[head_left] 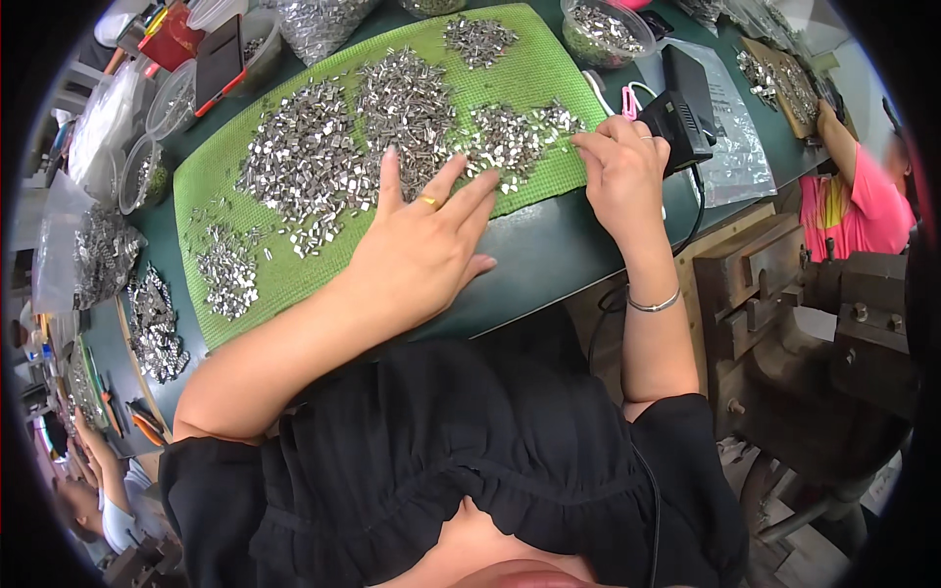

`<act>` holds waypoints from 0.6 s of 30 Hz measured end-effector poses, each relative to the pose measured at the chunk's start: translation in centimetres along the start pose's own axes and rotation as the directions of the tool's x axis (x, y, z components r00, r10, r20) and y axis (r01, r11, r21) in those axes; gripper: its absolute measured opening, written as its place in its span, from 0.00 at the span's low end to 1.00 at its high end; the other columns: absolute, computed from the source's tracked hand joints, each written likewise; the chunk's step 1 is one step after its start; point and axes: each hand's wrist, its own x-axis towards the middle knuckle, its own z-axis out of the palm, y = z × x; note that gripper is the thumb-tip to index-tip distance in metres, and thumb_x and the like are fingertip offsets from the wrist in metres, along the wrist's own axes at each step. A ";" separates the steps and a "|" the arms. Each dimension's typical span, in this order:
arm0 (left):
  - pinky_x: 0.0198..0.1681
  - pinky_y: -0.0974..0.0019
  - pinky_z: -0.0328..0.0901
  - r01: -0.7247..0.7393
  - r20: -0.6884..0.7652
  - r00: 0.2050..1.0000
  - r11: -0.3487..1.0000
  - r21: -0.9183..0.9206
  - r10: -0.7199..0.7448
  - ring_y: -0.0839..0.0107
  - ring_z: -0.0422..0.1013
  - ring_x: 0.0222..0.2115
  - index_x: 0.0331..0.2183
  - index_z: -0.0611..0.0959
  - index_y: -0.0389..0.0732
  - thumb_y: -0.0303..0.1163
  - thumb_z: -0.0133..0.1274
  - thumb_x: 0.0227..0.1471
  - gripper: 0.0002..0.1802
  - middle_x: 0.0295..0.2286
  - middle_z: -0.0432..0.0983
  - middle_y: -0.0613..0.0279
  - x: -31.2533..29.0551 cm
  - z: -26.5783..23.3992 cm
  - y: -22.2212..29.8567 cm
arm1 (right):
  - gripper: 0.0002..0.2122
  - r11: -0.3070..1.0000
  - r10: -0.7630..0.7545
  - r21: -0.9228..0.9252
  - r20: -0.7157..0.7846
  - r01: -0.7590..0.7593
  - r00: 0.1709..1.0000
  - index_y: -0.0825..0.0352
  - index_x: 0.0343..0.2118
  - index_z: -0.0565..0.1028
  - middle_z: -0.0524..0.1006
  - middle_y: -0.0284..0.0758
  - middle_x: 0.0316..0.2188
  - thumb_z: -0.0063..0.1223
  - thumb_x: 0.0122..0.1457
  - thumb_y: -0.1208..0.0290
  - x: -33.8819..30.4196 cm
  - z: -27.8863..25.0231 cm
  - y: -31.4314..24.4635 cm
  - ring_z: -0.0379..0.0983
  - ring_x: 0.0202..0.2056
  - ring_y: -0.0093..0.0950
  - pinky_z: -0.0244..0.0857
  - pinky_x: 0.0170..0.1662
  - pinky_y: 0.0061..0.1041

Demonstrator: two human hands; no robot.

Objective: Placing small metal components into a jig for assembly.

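Your left hand spreads wide by the bits on the green mat; I can't tell if your bent right hand grips one. They look light, hard, slippery: pinch their sides

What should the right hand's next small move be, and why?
Probably ease the right hand slightly left, to the pile nearest it: it is bunched at the right edge of the mat, beside that pile, while the left hand spreads at the pile's near side. Whether the right holds anything is unclear.
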 end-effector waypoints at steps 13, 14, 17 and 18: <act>0.59 0.28 0.50 -0.118 -0.393 0.918 0.985 -0.124 0.061 0.61 0.70 0.42 0.26 0.85 0.42 0.30 0.57 0.47 0.04 0.33 0.73 0.62 9.9 0.8 -0.5 | 0.05 0.996 -0.068 -0.056 0.072 0.073 0.995 0.63 0.27 0.76 0.72 0.33 0.29 0.51 0.48 0.80 0.3 0.1 0.2 0.69 0.37 0.34 0.54 0.42 0.35; 0.59 0.29 0.50 -0.065 -0.317 0.948 0.993 -0.096 0.031 0.61 0.69 0.45 0.31 0.86 0.46 0.30 0.60 0.48 0.05 0.35 0.73 0.63 10.9 0.9 -0.4 | 0.05 0.998 -0.041 -0.046 0.059 0.044 0.997 0.63 0.27 0.75 0.72 0.33 0.29 0.52 0.47 0.80 0.0 0.2 0.3 0.69 0.37 0.35 0.54 0.41 0.35; 0.59 0.29 0.50 -0.001 -0.235 0.972 0.998 -0.064 -0.014 0.60 0.68 0.45 0.30 0.86 0.46 0.31 0.60 0.48 0.04 0.35 0.73 0.62 13.3 1.9 -0.4 | 0.05 0.999 0.010 -0.041 0.066 -0.008 0.998 0.63 0.27 0.75 0.71 0.33 0.29 0.53 0.46 0.80 -0.4 0.4 0.4 0.69 0.37 0.35 0.54 0.40 0.34; 0.59 0.30 0.50 -0.010 -0.219 0.976 0.998 -0.054 -0.002 0.60 0.68 0.46 0.29 0.86 0.44 0.30 0.60 0.47 0.04 0.36 0.73 0.61 13.4 1.7 -0.3 | 0.04 0.999 0.024 -0.028 0.044 -0.022 0.999 0.64 0.26 0.74 0.71 0.34 0.28 0.54 0.48 0.80 -0.5 0.3 0.1 0.69 0.36 0.35 0.54 0.40 0.34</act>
